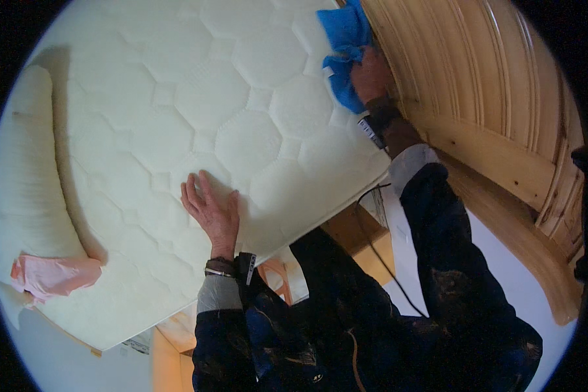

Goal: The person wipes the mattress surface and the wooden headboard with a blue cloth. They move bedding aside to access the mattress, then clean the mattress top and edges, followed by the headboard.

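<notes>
My left hand [211,210] rests palm down on a white quilted mattress [245,132], its fingers spread and holding nothing. At the mattress's right edge, beside the wooden headboard or footboard [470,73], my right hand [371,76] grips a bunched blue cloth [344,81]. A small white tag shows on the cloth, and part of the cloth stretches beyond my hand toward the top of the view. My right fingertips are partly hidden by the hand and the fabric.
A long white bolster or rolled bedding [34,171] lies across the mattress's left side, with a pink cloth [56,277] at its near end. A black cord [379,255] hangs close to my right arm. An orange plastic stool [277,279] stands below the mattress edge.
</notes>
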